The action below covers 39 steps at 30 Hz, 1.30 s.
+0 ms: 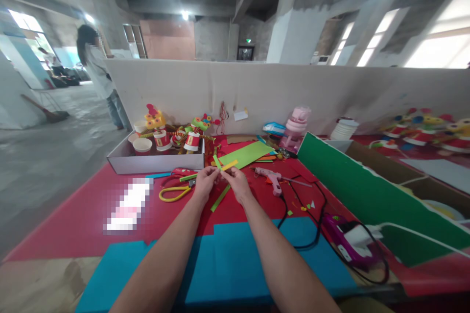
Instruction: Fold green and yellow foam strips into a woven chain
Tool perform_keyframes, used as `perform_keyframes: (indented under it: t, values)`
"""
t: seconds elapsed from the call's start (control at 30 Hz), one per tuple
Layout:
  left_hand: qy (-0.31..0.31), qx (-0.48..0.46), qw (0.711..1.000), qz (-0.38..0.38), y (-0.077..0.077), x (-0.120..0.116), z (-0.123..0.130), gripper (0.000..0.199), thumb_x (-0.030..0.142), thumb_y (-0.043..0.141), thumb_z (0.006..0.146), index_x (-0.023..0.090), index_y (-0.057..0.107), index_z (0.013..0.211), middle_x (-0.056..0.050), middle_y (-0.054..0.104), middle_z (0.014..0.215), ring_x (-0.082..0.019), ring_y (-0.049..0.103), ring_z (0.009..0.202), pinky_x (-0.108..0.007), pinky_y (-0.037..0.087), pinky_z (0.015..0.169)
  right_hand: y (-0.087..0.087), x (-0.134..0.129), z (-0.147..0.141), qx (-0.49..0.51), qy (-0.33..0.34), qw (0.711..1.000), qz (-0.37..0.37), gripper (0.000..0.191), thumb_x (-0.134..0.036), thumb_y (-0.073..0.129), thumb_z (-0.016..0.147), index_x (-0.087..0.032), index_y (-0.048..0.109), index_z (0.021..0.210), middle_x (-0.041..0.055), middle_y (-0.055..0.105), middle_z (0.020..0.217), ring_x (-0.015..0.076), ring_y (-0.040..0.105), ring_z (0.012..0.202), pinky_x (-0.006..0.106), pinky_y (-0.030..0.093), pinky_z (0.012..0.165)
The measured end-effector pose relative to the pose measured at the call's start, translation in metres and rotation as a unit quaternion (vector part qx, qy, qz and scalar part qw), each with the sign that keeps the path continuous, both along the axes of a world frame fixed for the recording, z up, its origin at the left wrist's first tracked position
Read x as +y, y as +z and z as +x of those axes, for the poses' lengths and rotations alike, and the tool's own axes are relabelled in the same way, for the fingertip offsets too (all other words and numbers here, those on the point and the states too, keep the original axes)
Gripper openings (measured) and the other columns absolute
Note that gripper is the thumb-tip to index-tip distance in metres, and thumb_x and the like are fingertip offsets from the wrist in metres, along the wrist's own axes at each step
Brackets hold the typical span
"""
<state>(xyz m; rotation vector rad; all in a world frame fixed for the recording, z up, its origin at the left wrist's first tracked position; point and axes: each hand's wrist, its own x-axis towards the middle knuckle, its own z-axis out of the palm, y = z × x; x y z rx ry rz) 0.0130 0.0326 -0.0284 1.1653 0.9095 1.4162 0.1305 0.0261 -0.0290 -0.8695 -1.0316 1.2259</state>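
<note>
My left hand (206,181) and my right hand (236,181) meet over the red tabletop, their fingertips pinched together. Between them are a green paper strip (217,161) and a yellow paper strip (230,165), which appear to cross at my fingertips. Another green strip (220,199) lies just below my hands. Left of my left hand rest scissors with yellow handles (172,194). Beyond my fingers lies a large light-green paper sheet (247,155). A pink glue gun (272,180) is on the table to the right of my right hand.
A white box (154,163) with paper cups and cup figures stands at back left. The green side of a large box (367,195) rises on the right. A purple power strip (352,247) with cables and blue sheets (235,264) lie near the front. A person (97,73) stands beyond the partition.
</note>
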Motion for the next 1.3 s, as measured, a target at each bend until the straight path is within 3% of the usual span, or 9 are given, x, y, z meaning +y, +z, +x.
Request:
perform_keyframes:
  t: [0.17,0.27,0.5,0.93,1.3]
  values:
    - [-0.012,0.003,1.000,-0.005,0.0013,-0.0019,0.0018,0.032,0.043,0.074,0.065,0.014,0.061,0.071,0.002,0.057,0.054,-0.007,0.047,0.046,-0.020,0.036,0.046,-0.0025,0.0029,0.0002,-0.012,-0.054,0.998,-0.018,0.028,-0.037,0.075,0.057,-0.018,0.064,0.074,0.0000,0.068,0.068,0.0154,0.061,0.062,0.029,0.050,0.066]
    - [0.008,-0.013,1.000,0.005,0.0013,-0.0021,0.0031,0.034,0.040,0.077,0.063,0.016,0.059,0.078,0.005,0.054,0.054,-0.007,0.048,0.047,-0.019,0.038,0.046,-0.0030,0.0034,0.0005,-0.021,-0.044,0.998,-0.030,0.031,-0.039,0.076,0.056,-0.018,0.066,0.076,0.0017,0.070,0.070,0.0175,0.063,0.064,0.030,0.051,0.066]
    - [0.034,-0.001,0.999,0.026,-0.0011,0.0009,0.0015,0.031,0.039,0.076,0.064,0.017,0.056,0.071,0.005,0.052,0.053,-0.008,0.047,0.046,-0.019,0.036,0.046,-0.0044,0.0033,0.0004,-0.066,-0.042,0.997,-0.015,0.028,-0.042,0.075,0.058,-0.017,0.067,0.071,0.0024,0.069,0.065,0.0176,0.062,0.061,0.030,0.050,0.063]
    - [0.039,-0.020,0.998,0.037,-0.0029,0.0006,0.0028,0.026,0.033,0.072,0.068,0.018,0.050,0.067,0.007,0.047,0.048,-0.007,0.044,0.043,-0.020,0.033,0.045,-0.0040,0.0019,-0.0003,-0.039,-0.022,0.999,-0.020,0.028,-0.044,0.074,0.064,-0.016,0.070,0.068,0.0029,0.068,0.059,0.0184,0.063,0.058,0.032,0.052,0.067]
    - [0.029,-0.037,0.999,0.018,-0.0015,0.0002,0.0030,0.029,0.038,0.074,0.066,0.018,0.054,0.071,0.006,0.051,0.049,-0.008,0.046,0.043,-0.020,0.034,0.045,-0.0043,0.0018,0.0020,-0.091,-0.059,0.994,-0.009,0.028,-0.042,0.073,0.063,-0.015,0.069,0.068,0.0044,0.069,0.062,0.0188,0.063,0.059,0.030,0.050,0.062]
